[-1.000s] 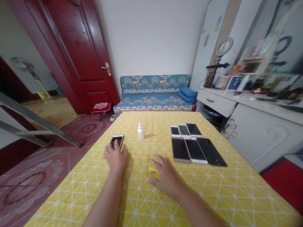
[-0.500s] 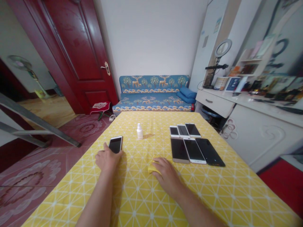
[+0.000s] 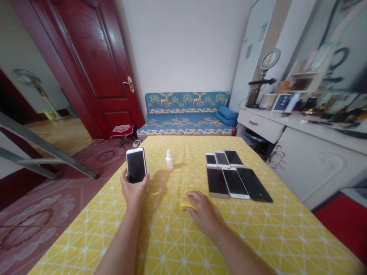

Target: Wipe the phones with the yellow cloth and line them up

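Note:
A white-framed smartphone (image 3: pixel 136 164) is raised off the table, tilted up with its dark screen towards me. My left hand (image 3: pixel 134 190) grips it by the lower edges, thumb on the right side, fingers on the left. My right hand (image 3: pixel 202 211) rests on the table with its fingers closed over a folded yellow cloth (image 3: pixel 187 201). Between the hands, farther back, stands a small white bottle (image 3: pixel 169 160) with a cap. To the right of my right hand, several phones lie face up in two rows, among them a white phone (image 3: pixel 235 183) and a large black phone (image 3: pixel 254 185).
The table wears a yellow patterned cloth (image 3: pixel 169 244). Beyond it is a blue sofa (image 3: pixel 183 120). A white dresser (image 3: pixel 321 152) stands at the right, carrying a ring light (image 3: pixel 270 59). Metal ladder-like legs (image 3: pixel 54 160) and a small red stool (image 3: pixel 122 130) are at the left.
My left hand has lifted the phone off the table and tilted it upright. My right hand and the cloth have stayed in place.

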`<state>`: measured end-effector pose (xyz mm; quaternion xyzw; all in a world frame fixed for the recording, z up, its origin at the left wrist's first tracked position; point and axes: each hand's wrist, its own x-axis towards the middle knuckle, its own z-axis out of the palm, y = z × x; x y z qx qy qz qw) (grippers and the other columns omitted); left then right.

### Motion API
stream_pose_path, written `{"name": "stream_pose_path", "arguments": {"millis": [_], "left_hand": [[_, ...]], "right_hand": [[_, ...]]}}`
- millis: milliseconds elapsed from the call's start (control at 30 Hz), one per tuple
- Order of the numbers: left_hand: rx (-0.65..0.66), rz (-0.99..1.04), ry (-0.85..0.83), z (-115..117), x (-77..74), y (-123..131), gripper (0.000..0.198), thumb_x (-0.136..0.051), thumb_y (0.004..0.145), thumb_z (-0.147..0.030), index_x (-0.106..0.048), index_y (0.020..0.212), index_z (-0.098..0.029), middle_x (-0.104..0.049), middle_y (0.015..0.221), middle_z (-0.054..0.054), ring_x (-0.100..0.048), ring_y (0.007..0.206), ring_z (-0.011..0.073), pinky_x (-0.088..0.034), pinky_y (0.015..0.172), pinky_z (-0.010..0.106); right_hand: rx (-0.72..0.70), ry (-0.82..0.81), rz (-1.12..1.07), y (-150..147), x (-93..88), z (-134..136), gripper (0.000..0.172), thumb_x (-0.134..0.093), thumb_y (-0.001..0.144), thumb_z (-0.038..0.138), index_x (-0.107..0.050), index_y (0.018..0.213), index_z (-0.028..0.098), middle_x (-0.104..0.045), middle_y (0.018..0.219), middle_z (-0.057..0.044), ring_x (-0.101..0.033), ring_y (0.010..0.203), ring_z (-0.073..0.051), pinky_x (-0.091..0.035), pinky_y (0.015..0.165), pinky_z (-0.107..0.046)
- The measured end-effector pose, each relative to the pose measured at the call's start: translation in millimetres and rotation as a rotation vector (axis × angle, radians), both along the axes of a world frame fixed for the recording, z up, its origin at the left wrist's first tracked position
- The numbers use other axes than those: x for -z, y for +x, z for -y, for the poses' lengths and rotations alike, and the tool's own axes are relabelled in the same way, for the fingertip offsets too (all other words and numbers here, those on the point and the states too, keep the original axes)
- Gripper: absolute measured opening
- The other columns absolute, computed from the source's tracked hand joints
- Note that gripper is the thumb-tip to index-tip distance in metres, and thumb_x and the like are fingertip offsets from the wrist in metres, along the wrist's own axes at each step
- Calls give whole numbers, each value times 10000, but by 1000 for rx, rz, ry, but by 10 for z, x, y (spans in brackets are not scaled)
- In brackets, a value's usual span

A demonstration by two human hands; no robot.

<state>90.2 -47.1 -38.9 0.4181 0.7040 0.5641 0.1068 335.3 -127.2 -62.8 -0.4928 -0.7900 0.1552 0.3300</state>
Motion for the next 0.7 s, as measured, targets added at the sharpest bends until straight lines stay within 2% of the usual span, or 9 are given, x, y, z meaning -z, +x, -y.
{"name": "stream_pose_path", "arguments": {"millis": [33, 100, 200, 267, 367, 433, 500, 600, 700], "left_hand": [[70, 92, 131, 6, -20, 60, 874, -752, 626, -461, -342, 1354, -207, -577, 1203, 120, -609, 1030, 238, -488, 853, 349], [305, 352, 305, 45, -57, 210, 811, -808, 577, -391, -426, 1269, -209, -610, 1056, 58, -622, 891, 174, -504, 755, 276], [771, 772, 226, 168, -58, 494, 635, -817, 577, -389, -528, 1116, -218, -587, 816, -28, -584, 693, 99, -471, 581, 189], [957, 991, 112, 260, -16, 682, 632, -819, 594, -397, -524, 1129, -240, -576, 796, -42, -578, 654, 80, -464, 534, 169], [1009, 1085, -105, 361, 60, 875, 469, -795, 663, -336, -561, 1048, -205, -613, 786, -25, -605, 610, 79, -470, 477, 153], [1055, 1064, -208, 396, 87, 927, 409, -766, 704, -298, -575, 1044, -174, -665, 856, 28, -666, 686, 134, -482, 456, 155], [1148, 1048, -262, 413, 91, 934, 429, -729, 745, -286, -567, 1122, -160, -682, 1027, 104, -700, 821, 212, -501, 454, 170], [1241, 1078, -293, 411, 78, 907, 461, -665, 805, -298, -536, 1224, -156, -617, 1232, 170, -695, 921, 267, -516, 463, 179], [1271, 1174, -323, 382, 68, 871, 481, -574, 866, -363, -508, 1281, -128, -590, 1272, 205, -676, 983, 282, -507, 467, 164]], "right_hand": [[2, 2, -12, -3, 12, -5, 269, -564, 833, 143, -690, 1058, 219, -648, 1152, -64, -550, 1106, -207, -420, 988, -363], [8, 9, -60, -7, 35, -22, 248, -554, 842, 156, -703, 1026, 230, -660, 1136, -60, -566, 1081, -210, -434, 967, -370], [10, -12, -226, 13, 53, -64, 231, -527, 863, 194, -713, 997, 225, -681, 1088, -71, -603, 1020, -212, -459, 920, -368], [29, -50, -382, 47, 46, -93, 230, -510, 881, 255, -714, 970, 197, -698, 1008, -81, -628, 947, -212, -481, 860, -351], [125, -113, -585, 109, 24, -121, 303, -504, 887, 393, -711, 900, 172, -702, 872, -65, -630, 832, -212, -489, 759, -328], [186, -156, -670, 138, 16, -125, 358, -518, 868, 467, -707, 854, 164, -690, 791, -47, -611, 757, -205, -475, 700, -313], [211, -192, -723, 151, 15, -120, 394, -536, 849, 507, -701, 805, 152, -672, 725, -33, -588, 702, -193, -454, 661, -299], [226, -232, -796, 151, 18, -107, 414, -567, 823, 531, -705, 841, 141, -685, 763, -39, -593, 728, -198, -445, 685, -301], [259, -274, -884, 156, 23, -92, 441, -573, 814, 544, -698, 931, 137, -698, 835, -54, -604, 756, -207, -454, 698, -306]]}}
